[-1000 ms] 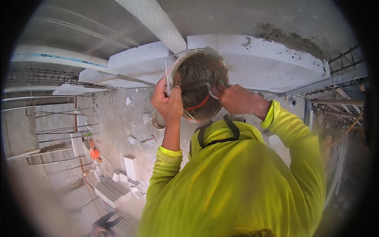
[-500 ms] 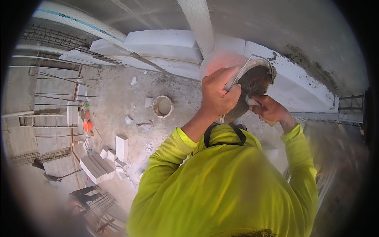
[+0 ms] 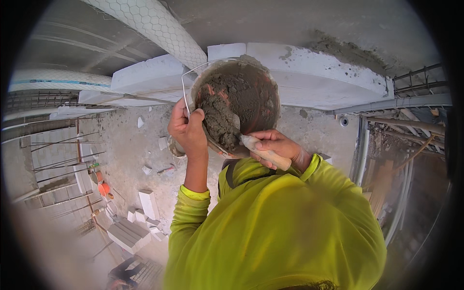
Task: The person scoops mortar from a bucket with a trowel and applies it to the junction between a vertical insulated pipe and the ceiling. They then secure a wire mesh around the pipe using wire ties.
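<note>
A bucket [image 3: 277, 99] with a mortar-smeared rim is held up before me, its mouth turned toward the camera. Wet grey mortar [image 3: 251, 99] lies inside, with reddish wall showing through in places. My left hand [image 3: 189, 129] is closed at the bucket's left rim, gripping the wire bail handle [image 3: 184, 83]. In my right hand [image 3: 280, 145] is a trowel [image 3: 270, 155], held by its pale wooden handle. The trowel's blade is inside the bucket near the close rim, mostly covered by a heap of mortar.
A low row of white blocks [image 3: 314, 72] runs beyond the bucket, with mortar on top. A mesh-wrapped column [image 3: 150, 29] rises behind. Another bucket [image 3: 175, 148] is partly hidden by my left arm. Stacked blocks [image 3: 128, 233] and a person [image 3: 126, 271] are lower left.
The bucket has come left and turned from a sideways tilt, so its mouth and mortar now show fully. The trowel's handle is in plainer view. The camera view has shifted too.
</note>
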{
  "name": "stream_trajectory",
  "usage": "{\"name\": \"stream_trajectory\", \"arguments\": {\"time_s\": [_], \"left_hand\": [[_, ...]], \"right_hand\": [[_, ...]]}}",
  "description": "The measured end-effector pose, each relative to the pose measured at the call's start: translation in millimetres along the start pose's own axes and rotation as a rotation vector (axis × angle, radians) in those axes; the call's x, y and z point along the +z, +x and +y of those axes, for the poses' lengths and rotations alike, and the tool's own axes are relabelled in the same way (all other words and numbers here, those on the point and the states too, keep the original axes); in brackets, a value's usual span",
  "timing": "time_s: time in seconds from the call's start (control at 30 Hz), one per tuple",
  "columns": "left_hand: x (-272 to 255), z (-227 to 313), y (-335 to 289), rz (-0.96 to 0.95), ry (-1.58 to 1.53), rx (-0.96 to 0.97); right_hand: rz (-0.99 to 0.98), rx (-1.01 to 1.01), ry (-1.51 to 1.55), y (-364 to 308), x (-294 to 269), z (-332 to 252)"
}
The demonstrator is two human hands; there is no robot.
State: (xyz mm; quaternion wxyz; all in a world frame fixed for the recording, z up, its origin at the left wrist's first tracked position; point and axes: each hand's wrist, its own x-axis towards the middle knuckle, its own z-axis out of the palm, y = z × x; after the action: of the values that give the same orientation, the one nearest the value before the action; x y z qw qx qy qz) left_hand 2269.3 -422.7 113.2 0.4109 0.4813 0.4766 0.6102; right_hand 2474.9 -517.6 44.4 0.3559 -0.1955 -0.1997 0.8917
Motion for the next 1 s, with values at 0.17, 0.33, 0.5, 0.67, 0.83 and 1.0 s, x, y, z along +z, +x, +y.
{"name": "stream_trajectory", "arguments": {"time_s": [0.17,0.33,0.5,0.67,0.83,1.0], "left_hand": [[-9.5,-34.2,-8.5,0.218,-0.153,-0.097],[-0.6,-34.1,-11.8,0.254,-0.065,-0.057],[2.0,-28.9,-16.3,0.278,-0.006,-0.034],[4.0,-28.9,-8.9,0.285,-0.005,0.01],[14.7,-22.0,0.0,0.219,-0.002,0.059],[19.9,-12.7,0.4,0.22,0.058,0.043]], "right_hand": [[0.099,-0.145,-0.162,-43.1,19.3,-66.1],[0.389,-0.447,-1.348,-91.8,-14.1,-178.9],[0.626,-0.328,-2.299,-95.8,-89.0,-232.4],[0.171,-0.261,-1.851,-81.1,-20.3,-186.3],[-0.225,-0.025,-2.092,-30.9,-28.5,-129.0],[0.171,-0.287,-2.448,28.8,-5.6,-126.9]]}}
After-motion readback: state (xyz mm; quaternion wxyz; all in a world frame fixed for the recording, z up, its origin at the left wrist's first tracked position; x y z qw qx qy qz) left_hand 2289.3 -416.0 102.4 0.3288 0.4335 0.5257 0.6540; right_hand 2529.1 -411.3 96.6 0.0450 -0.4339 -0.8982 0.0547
